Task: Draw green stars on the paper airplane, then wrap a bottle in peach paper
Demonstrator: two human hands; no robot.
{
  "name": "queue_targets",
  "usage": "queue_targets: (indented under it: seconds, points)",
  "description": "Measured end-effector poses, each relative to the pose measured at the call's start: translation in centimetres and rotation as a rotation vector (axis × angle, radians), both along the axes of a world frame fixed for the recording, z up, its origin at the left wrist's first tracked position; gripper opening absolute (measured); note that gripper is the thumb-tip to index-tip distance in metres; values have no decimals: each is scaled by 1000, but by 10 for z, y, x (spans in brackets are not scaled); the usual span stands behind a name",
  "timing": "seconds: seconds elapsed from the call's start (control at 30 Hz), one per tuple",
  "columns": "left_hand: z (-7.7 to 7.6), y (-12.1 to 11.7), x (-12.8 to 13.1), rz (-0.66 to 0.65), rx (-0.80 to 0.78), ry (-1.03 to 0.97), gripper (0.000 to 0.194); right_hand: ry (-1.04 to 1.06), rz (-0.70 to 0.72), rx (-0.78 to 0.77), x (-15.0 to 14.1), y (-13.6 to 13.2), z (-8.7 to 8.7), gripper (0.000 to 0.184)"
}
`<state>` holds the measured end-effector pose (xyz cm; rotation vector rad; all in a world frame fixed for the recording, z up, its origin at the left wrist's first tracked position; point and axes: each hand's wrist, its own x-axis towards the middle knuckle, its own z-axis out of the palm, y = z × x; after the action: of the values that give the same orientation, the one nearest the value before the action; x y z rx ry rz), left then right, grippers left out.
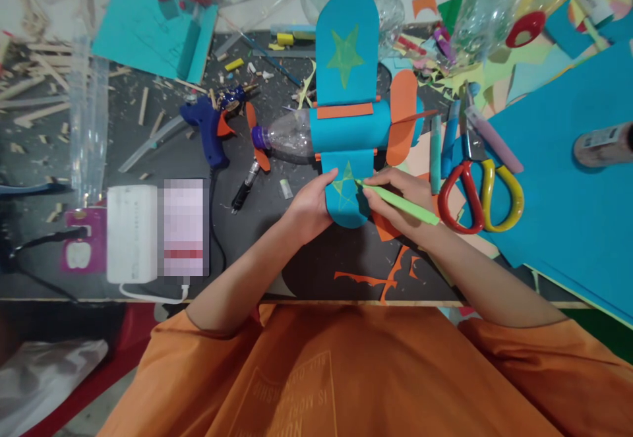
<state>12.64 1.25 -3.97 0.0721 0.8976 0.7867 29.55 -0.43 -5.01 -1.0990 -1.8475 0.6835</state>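
Observation:
A toy plane made from a clear plastic bottle wrapped in blue paper lies on the dark table, with blue wings, orange tail and orange propeller. Each wing carries a green star. My left hand presses on the near wing at its left edge. My right hand holds a light green marker with its tip touching the star on that near wing.
Red and yellow scissors and several markers lie right of the plane. Blue paper sheets cover the right side. A blue glue gun sits left; a white power adapter stands near the front edge. Paper scraps and wooden sticks litter the back.

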Motion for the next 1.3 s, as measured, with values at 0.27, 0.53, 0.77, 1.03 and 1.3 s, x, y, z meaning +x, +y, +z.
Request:
queue_targets:
  seconds: [0.27, 0.53, 0.77, 1.03, 1.3]
  points:
    - [2, 2, 1, -24, -27, 35, 38, 4, -36, -42, 1, -1, 0, 7]
    - [5, 0, 1, -26, -16, 35, 40, 20, -62, -81, 1, -2, 5, 7]
    - [4, 1, 1, -42, -22, 34, 44, 22, -73, -84, 1, -1, 8, 9]
    - [3, 1, 0, -51, 5, 21, 42, -8, -89, -153, 3, -2, 11, 13]
    - [4, 1, 0, -54, -35, 52, 36, 30, -89, -103, 2, -2, 11, 10]
